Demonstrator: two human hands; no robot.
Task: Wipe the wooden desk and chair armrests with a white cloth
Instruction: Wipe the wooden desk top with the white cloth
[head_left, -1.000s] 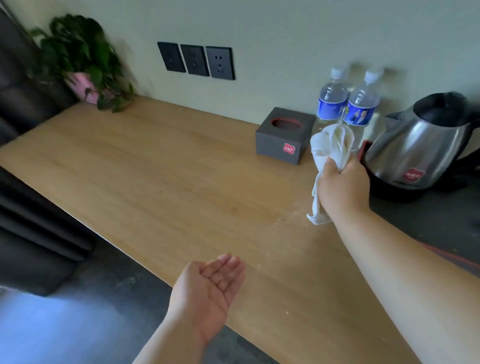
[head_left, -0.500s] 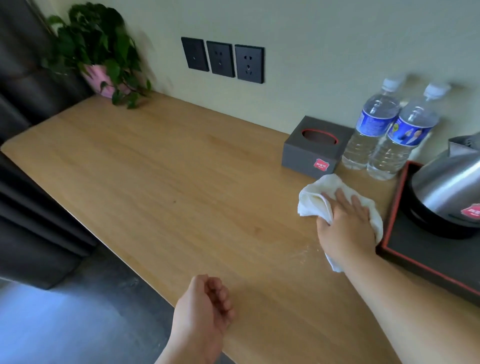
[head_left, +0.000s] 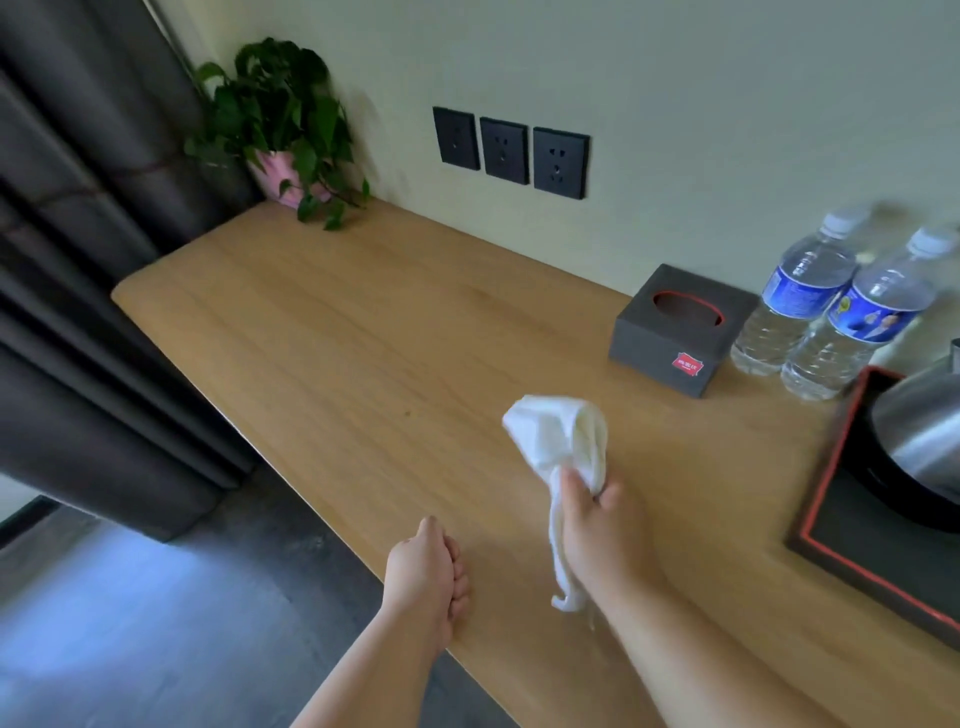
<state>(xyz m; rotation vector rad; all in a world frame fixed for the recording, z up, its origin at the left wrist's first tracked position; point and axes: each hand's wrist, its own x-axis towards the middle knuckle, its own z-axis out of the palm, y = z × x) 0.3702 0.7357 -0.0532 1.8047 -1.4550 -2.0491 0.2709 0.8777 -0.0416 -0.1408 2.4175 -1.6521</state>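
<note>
Wooden desk (head_left: 363, 338) runs from 10 o'clock to 4 o'clock across the view, against a pale wall.

Right hand (head_left: 602, 525): over the desk's near middle, fingers and thumb closed round a bunched white cloth (head_left: 561, 441). The cloth's bulk stands above the fist toward 11 o'clock, and a thin tail hangs below the hand toward 6 o'clock. Cannot tell whether the cloth touches the wood.

Left hand (head_left: 426, 577): at 9 o'clock from the right hand, just at the desk's near edge, back up, fingers loosely curled, holding nothing.

From the cloth:
- 2 o'clock: grey tissue box (head_left: 680, 327) with a red label, oval slot on top.
- Further at 2 o'clock, just beside the box: 2 water bottles (head_left: 800, 301), blue labels, white caps, side by side and near the wall.
- 3 o'clock: black tray (head_left: 852, 561) with a red rim, carrying a steel kettle (head_left: 919, 431), partly cut off by the frame.
- 12 o'clock, on the wall: 3 dark sockets (head_left: 509, 150) in a row.
- 10 o'clock, far desk corner: leafy plant (head_left: 280, 124) in a pink pot.

Dark curtain (head_left: 78, 260) hangs along the desk's 9 o'clock end.
</note>
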